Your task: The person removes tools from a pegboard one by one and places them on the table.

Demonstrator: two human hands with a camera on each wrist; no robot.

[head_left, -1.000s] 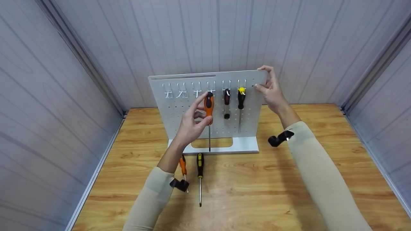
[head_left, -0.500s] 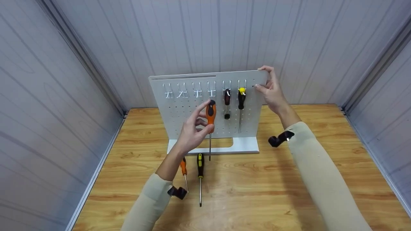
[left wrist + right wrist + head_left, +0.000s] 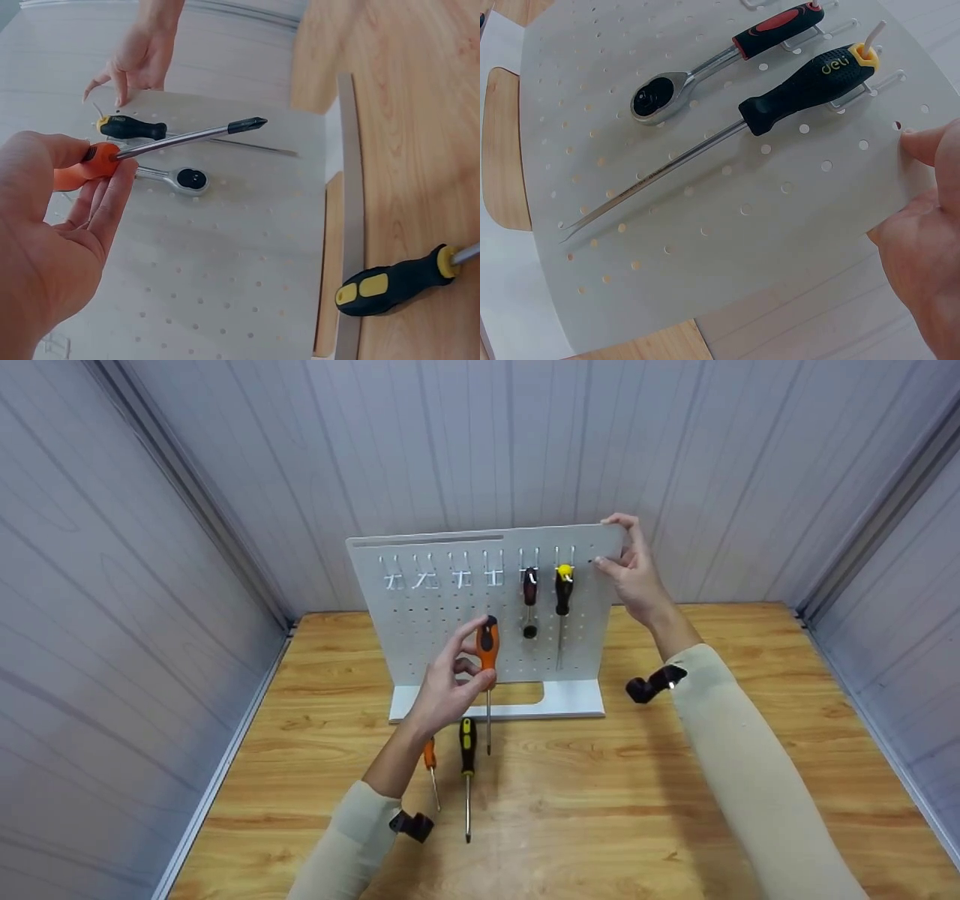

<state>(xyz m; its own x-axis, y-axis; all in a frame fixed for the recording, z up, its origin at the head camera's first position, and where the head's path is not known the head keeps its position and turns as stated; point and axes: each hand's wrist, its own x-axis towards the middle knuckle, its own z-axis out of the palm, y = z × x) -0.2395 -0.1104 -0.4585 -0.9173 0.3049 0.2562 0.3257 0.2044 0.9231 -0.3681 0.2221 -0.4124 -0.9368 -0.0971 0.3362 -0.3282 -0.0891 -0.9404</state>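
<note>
My left hand (image 3: 444, 690) pinches an orange-and-black screwdriver (image 3: 487, 643) by its handle, shaft pointing down, in front of the white pegboard (image 3: 427, 645). In the left wrist view the dark cross-shaped tip of its shaft (image 3: 202, 136) shows. My right hand (image 3: 636, 574) grips the board's upper right corner between thumb and fingers. Close to that hand, a black-and-yellow screwdriver (image 3: 810, 86) hangs on a hook. Beside it hangs a ratchet wrench (image 3: 660, 96) with a red-and-black handle. Bare metal hooks (image 3: 460, 574) line the board's upper left.
On the wooden table (image 3: 600, 810) lie a black-and-yellow screwdriver (image 3: 468, 750) and a smaller orange one (image 3: 430, 754), partly behind my left wrist. The board's white base (image 3: 574, 699) has a cut-out. Panel walls (image 3: 480, 442) stand behind and at both sides.
My left hand has lowered the orange screwdriver from hook height, down and toward me, away from the hooks. The right hand stays at the board's corner.
</note>
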